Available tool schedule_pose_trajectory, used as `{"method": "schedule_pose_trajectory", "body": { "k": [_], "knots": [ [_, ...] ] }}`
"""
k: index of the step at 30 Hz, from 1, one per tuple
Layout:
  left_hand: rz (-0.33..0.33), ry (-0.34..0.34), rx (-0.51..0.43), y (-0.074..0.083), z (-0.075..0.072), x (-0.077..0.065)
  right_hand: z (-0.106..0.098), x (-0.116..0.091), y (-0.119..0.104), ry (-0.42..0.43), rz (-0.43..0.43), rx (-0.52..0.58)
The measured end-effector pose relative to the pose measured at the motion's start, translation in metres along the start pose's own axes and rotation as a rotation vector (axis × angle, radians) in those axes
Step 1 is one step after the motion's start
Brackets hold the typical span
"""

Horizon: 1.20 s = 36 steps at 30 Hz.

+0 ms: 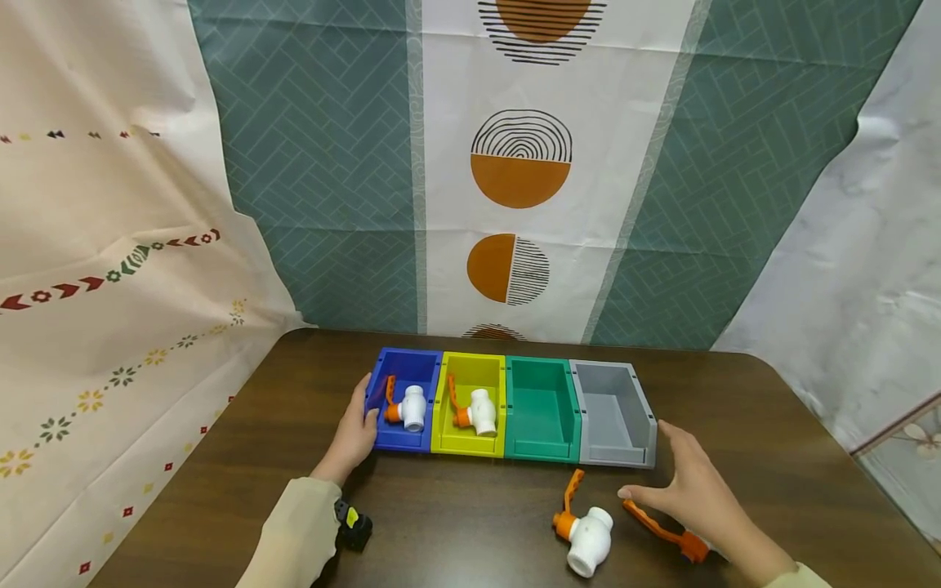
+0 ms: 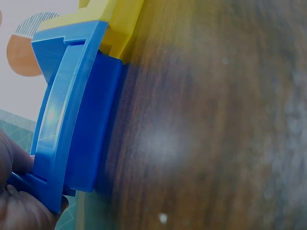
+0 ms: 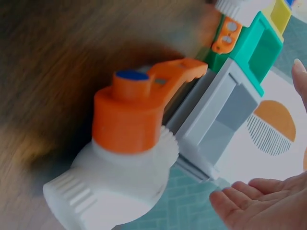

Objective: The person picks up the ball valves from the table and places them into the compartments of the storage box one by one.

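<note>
A row of four joined bins spans the table: blue (image 1: 403,363), yellow (image 1: 474,364), green (image 1: 542,392) and grey (image 1: 610,416). My left hand (image 1: 354,434) grips the blue bin's left wall, thumb inside the rim in the left wrist view. White ball valves with orange handles lie in the blue bin (image 1: 414,408) and yellow bin (image 1: 482,412). Beside the grey bin, my right hand (image 1: 694,486) is spread, holding nothing. Below it lies a ball valve (image 3: 127,120), mostly hidden in the head view. Another ball valve (image 1: 590,541) lies in front of the bins.
The brown wooden table (image 1: 456,523) has a patterned cloth (image 1: 345,163) hanging behind it. Pale cloths hang at the left (image 1: 110,245) and right (image 1: 882,286). A small black device (image 1: 354,527) is at my left wrist.
</note>
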<state>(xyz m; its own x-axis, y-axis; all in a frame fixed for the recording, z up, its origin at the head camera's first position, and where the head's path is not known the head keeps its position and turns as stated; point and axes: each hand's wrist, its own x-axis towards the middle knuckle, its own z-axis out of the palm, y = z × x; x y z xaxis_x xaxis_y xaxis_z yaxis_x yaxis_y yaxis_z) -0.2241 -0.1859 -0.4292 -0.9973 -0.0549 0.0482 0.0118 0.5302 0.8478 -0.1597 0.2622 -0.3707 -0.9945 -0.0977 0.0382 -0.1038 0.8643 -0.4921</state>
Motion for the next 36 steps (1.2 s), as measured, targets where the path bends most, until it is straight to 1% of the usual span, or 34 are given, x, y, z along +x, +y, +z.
{"method": "schedule_pose_trajectory", "body": {
  "k": [6,15,23,29,36],
  "knots": [
    [-0.002,-0.002,0.011,0.002,0.000,-0.001,0.003,-0.007,-0.005,0.029,-0.072,0.005],
    [0.008,0.011,0.008,0.001,0.000,-0.001,0.012,-0.015,-0.009,0.055,-0.147,0.040],
    [0.018,0.018,0.009,0.002,0.000,-0.003,0.018,-0.018,-0.015,0.027,-0.140,0.052],
    [0.003,0.007,0.005,0.001,0.001,-0.003,0.023,-0.022,-0.019,0.007,-0.143,0.060],
    [0.000,0.009,0.008,-0.002,0.002,-0.002,0.030,-0.027,-0.020,-0.005,-0.180,0.073]
  ]
}}
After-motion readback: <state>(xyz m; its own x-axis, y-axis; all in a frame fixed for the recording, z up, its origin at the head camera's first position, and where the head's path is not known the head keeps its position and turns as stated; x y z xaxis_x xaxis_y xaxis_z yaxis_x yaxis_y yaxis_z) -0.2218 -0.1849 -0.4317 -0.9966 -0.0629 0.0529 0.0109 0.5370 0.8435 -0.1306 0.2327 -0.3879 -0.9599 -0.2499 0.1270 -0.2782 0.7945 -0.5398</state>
